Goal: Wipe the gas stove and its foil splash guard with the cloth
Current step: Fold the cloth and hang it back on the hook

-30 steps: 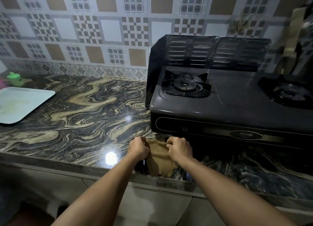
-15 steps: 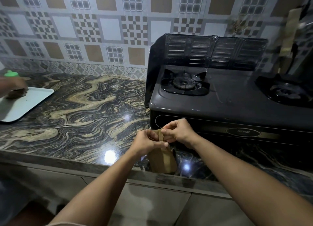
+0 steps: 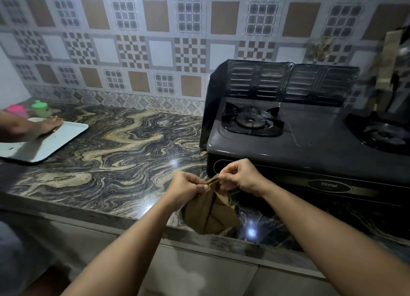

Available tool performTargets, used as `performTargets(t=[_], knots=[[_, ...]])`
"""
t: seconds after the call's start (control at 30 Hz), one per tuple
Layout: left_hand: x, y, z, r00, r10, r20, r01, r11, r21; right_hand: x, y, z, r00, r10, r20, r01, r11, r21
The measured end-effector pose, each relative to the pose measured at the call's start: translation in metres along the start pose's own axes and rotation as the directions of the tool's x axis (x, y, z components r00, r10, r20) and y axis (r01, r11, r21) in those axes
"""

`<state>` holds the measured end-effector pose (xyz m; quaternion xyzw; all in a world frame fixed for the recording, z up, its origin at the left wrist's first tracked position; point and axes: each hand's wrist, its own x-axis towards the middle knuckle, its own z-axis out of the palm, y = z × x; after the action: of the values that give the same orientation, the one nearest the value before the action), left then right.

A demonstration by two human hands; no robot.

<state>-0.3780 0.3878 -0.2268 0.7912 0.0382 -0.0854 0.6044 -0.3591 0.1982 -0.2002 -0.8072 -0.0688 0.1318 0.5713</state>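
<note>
A dark two-burner gas stove (image 3: pixel 315 149) stands on the marbled counter (image 3: pixel 106 153) at the right. A ribbed foil splash guard (image 3: pixel 288 82) wraps its back and left side. Just in front of the stove's left front corner I hold a brown cloth (image 3: pixel 210 213) bunched up above the counter edge. My left hand (image 3: pixel 188 188) and my right hand (image 3: pixel 240 177) both pinch its top, close together, and the cloth hangs down below them.
A white tray (image 3: pixel 51 144) lies at the far left of the counter, with another person's hand (image 3: pixel 37 127) resting on it. Behind it stand a green cup (image 3: pixel 41 109) and a pink cup (image 3: pixel 16 110). A patterned tile wall runs along the back.
Both hands lifted the cloth off the counter and gathered its top between them. Another person's hand came onto the tray at the left.
</note>
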Motion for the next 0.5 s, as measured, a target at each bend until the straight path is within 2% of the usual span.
performTargets(t=[0.1, 0.2, 0.27, 0.4, 0.43, 0.5], knots=[[0.002, 0.024, -0.019, 0.999, 0.021, 0.033, -0.023, 0.998, 0.064, 0.000, -0.016, -0.013, 0.998, -0.052, 0.044, 0.057, 0.988, -0.140], [0.005, 0.052, -0.025, 0.992, 0.120, 0.045, -0.125, 0.981, 0.150, 0.002, -0.037, -0.020, 0.995, -0.071, 0.068, 0.086, 0.968, -0.236], [0.007, 0.072, -0.022, 0.977, 0.212, 0.031, -0.214, 0.953, 0.214, 0.005, -0.053, -0.021, 0.995, -0.097, 0.006, 0.096, 0.975, -0.199], [0.013, 0.109, -0.017, 0.946, 0.322, 0.028, -0.315, 0.902, 0.296, 0.003, -0.081, -0.030, 0.987, -0.109, -0.117, 0.114, 0.993, 0.034], [0.015, 0.118, -0.017, 0.936, 0.351, 0.040, -0.344, 0.881, 0.325, 0.002, -0.087, -0.033, 0.987, -0.103, -0.120, 0.110, 0.993, 0.053], [0.017, 0.137, -0.020, 0.911, 0.405, 0.082, -0.400, 0.817, 0.416, -0.002, -0.100, -0.042, 0.979, -0.134, -0.154, 0.130, 0.991, -0.031]])
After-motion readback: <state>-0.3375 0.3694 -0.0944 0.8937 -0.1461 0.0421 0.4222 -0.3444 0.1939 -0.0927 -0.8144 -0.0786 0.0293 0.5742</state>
